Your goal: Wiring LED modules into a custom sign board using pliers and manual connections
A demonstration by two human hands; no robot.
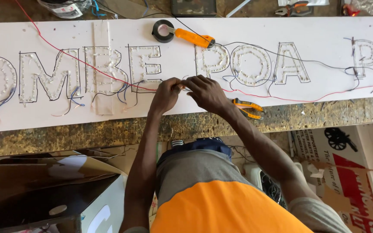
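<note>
Presently both hands meet over the white sign board (247,34), at the gap between two groups of outlined letters. The left hand (165,94) is closed, pinching thin wires (185,88) between thumb and fingers. The right hand (207,92) is curled over the same wires from the other side, fingertips touching the left; whether it grips or only steadies them I cannot tell. The wires themselves are mostly hidden between the fingers.

A red wire (78,58) runs under both hands and away across the board. Orange-handled pliers (248,108) lie just beyond the right wrist, near the board edge. A tape roll (163,31) and an orange knife (194,38) sit above the hands, well apart.

Risks, as judged: the strands are fine, and a hard twist could snap one or pull it from its letter. Loose loops left of the left hand could snag a finger. The pliers rest close to the edge; a forearm nudge could drop them.
</note>
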